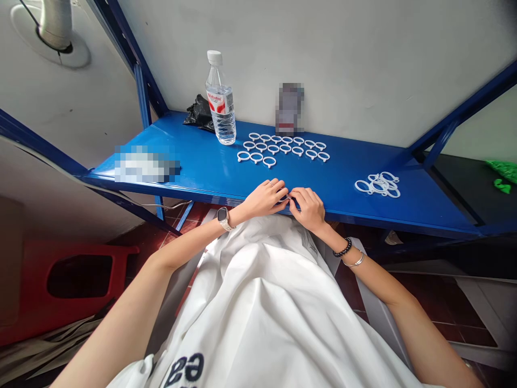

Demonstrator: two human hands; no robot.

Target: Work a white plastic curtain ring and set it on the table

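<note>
My left hand (pixel 266 197) and my right hand (pixel 307 207) meet at the front edge of the blue table. Between their fingertips is a white plastic ring (pixel 284 198), mostly covered by the fingers. Both hands are closed in a pinch on it. Beyond them, several white rings with small tabs (pixel 273 149) lie flat in three rows. Off to the right, a loose pile of similar white rings (pixel 378 186) rests on the table.
A water bottle (pixel 221 102) stands upright at the back, beside a crumpled black plastic bag (pixel 197 112). A blurred upright object (pixel 289 108) leans against the wall. Another blurred whitish item (pixel 141 164) lies on the left. Blue metal posts (pixel 142 94) frame the table (pixel 194 161).
</note>
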